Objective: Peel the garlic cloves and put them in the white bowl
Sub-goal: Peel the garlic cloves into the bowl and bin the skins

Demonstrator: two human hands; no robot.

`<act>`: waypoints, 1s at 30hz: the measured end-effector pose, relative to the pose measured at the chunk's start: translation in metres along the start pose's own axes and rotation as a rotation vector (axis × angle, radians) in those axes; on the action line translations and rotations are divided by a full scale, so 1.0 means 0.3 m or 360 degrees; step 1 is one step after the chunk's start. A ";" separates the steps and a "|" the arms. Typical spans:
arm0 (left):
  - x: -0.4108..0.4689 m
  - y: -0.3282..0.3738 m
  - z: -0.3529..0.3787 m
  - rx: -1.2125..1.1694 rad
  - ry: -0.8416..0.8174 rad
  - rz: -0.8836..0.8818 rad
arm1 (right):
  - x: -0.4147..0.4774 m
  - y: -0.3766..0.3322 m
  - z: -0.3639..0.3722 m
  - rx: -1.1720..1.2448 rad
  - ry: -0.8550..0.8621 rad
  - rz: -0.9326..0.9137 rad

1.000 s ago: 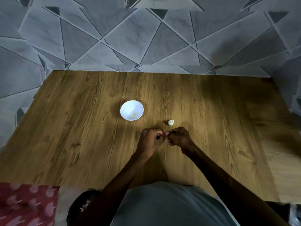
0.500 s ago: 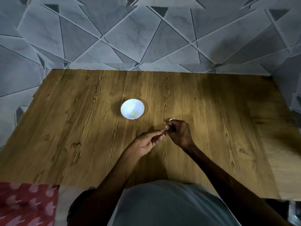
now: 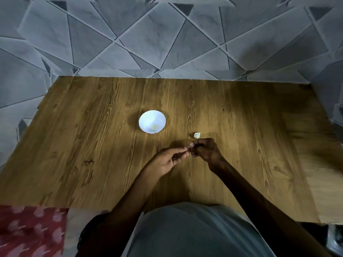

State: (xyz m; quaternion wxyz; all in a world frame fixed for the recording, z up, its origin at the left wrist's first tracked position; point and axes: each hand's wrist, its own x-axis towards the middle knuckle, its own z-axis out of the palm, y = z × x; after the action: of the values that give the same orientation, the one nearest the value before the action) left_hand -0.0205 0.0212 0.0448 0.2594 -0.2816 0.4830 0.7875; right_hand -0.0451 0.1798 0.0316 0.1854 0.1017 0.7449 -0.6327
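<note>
Bare tabletop [image 3: 104,138] lies between left hand [image 3: 165,162] and white bowl [image 3: 143,119].

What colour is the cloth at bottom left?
The cloth is dark red with pale pink motifs; head view shows it.

A wooden surface [image 3: 92,145] with a strong brown grain fills the middle of the view. Beyond its far edge and to both sides lies grey marbled tiling [image 3: 148,38], cut into triangles by thin dark lines. A tiny dark speck [image 3: 223,109] sits on the wood, right of centre. At the near left corner lies a red cloth [image 3: 29,230] printed with pale pink shapes. A paler wooden board [image 3: 324,191] adjoins the surface on the right.
</note>
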 end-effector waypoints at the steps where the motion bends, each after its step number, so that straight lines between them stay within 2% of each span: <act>1: -0.003 -0.001 -0.001 0.0066 -0.0001 0.0075 | 0.004 -0.002 -0.003 0.0018 -0.0005 -0.0001; 4: -0.006 -0.019 -0.012 0.0584 0.0086 0.0616 | 0.016 -0.002 -0.007 0.0091 0.0058 0.0072; 7: 0.009 -0.024 -0.026 0.0778 0.0082 0.0794 | 0.029 0.004 -0.017 -0.0091 0.0079 0.0100; 11: 0.017 -0.023 -0.035 0.0779 0.0084 0.0743 | 0.027 0.021 -0.026 -0.0457 0.0043 -0.0100; 15: 0.012 -0.018 -0.039 0.0684 0.0104 0.0682 | 0.023 0.024 -0.037 -0.0640 0.0026 -0.0281; 22: 0.015 -0.004 -0.034 0.0649 0.0174 0.0573 | 0.011 -0.019 -0.030 -0.0384 -0.0104 -0.0331; 26: 0.007 -0.001 -0.022 0.0641 0.0129 0.0531 | 0.008 -0.019 -0.032 -0.0455 -0.0080 -0.0343; 30: 0.006 0.002 -0.014 0.0811 0.0160 0.0574 | 0.002 -0.015 -0.031 -0.0644 -0.0042 -0.0563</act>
State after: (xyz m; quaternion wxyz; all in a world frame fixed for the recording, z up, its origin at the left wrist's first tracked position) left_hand -0.0214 0.0173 0.0425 0.1536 -0.1559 0.7192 0.6595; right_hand -0.0488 0.1881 0.0366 0.0983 -0.0774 0.8599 -0.4949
